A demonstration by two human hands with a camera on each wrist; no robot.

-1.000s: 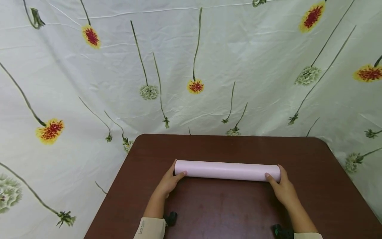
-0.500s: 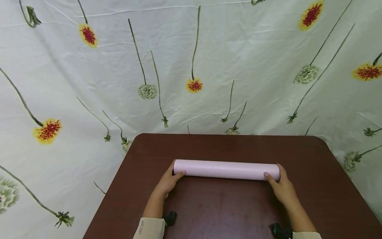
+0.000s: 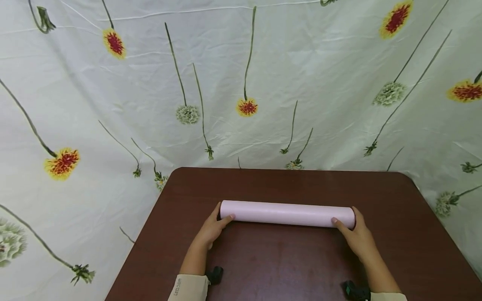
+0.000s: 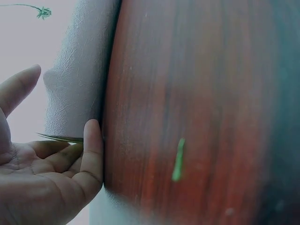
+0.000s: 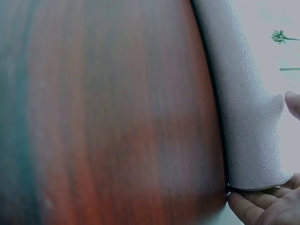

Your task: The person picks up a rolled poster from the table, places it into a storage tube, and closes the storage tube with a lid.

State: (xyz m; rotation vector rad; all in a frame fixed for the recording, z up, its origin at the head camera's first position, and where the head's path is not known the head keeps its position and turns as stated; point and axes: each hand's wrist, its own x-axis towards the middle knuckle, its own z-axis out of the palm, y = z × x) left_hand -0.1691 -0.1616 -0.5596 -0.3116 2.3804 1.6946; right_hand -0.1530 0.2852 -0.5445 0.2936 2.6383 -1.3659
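A pale pink roll of textured sheet lies crosswise on the dark brown table. At its left end my left hand holds it, thumb on the near side and fingers at the end. The right hand grips the opposite end in much the same way. Fine creases cover the roll's surface in the left wrist view, where my left fingers sit at its end. In the right wrist view, fingers of my right hand lie under the end of the roll.
Behind the table hangs a white cloth printed with flowers. The table's far edge runs beyond the roll. Dark wrist-worn devices, left and right, sit by the beige sleeves.
The roll and both hands keep practically the same place. Only the head view shifts slightly.
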